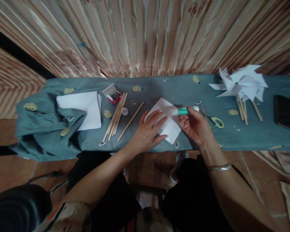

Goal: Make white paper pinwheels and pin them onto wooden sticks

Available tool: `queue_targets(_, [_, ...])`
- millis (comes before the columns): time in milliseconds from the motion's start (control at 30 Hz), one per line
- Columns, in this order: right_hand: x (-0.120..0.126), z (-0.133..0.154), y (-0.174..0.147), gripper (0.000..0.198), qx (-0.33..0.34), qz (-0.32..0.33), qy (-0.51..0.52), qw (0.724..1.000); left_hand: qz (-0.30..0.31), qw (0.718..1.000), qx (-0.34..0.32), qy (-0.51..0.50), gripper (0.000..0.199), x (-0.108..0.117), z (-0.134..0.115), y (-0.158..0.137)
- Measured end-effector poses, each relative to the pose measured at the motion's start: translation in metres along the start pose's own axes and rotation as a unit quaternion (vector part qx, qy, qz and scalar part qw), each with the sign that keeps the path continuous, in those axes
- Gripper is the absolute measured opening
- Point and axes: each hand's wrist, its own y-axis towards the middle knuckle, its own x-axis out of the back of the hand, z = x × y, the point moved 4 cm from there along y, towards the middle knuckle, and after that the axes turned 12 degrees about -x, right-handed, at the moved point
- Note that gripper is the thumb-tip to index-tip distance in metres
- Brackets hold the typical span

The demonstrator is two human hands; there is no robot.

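My left hand (149, 130) lies with fingers spread on a creased white paper square (170, 127), pressing it to the cloth. In my right hand (195, 125) is a glue stick (183, 111) with a green label, held sideways over the paper. Its whitish end points left above the sheet; whether it touches the paper I cannot tell. A small white cap (124, 111) sits on the cloth left of my left hand. Near my right hand lie scissors (216, 121) with light green handles, partly hidden behind that hand.
Several wooden sticks (116, 117) and a single stick (130, 121) lie left, beside an open small box (113, 95) of dark pieces. Further left is a paper stack (93, 109), partly under bunched cloth. White paper pinwheels (244, 83) and a phone (285, 111) lie right.
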Motion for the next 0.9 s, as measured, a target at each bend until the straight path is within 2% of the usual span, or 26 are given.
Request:
queue_targets(133, [0.002,0.002,-0.007,0.033,0.026,0.007,-0.039,0.999,-0.058,0.992,0.099,0.060,0.050,0.035,0.033,-0.020])
queue_targets(233, [-0.001,0.002,-0.012,0.031,0.021,0.007,-0.025,0.999,-0.088,0.975,0.176,0.101,0.053,0.053,0.060,-0.040])
queue_targets(333, [-0.007,0.002,-0.016,0.029,0.011,0.000,0.016,1.000,-0.076,0.961,0.230,0.131,0.050,0.057,0.080,-0.054])
queue_targets(433, [-0.016,0.003,-0.019,0.027,0.010,0.017,0.013,1.000,-0.055,0.960,0.240,0.130,0.039,0.053,0.091,-0.056])
queue_targets(533, [-0.026,0.003,-0.021,0.023,-0.004,0.033,0.014,0.999,-0.071,0.967,0.222,0.103,0.029,0.051,0.090,-0.050])
queue_targets(667, [-0.040,-0.001,-0.024,0.027,-0.042,0.051,0.068,0.995,-0.122,0.980,0.158,0.022,0.032,0.048,0.072,-0.037])
queue_targets(833, [-0.049,-0.010,-0.025,0.027,-0.075,0.068,0.073,0.992,-0.113,0.980,0.139,-0.086,0.043,0.034,0.052,-0.028])
queue_targets(900, [-0.049,-0.013,-0.024,0.028,-0.084,0.069,0.072,0.991,-0.114,0.976,0.145,-0.112,0.041,0.031,0.049,-0.026])
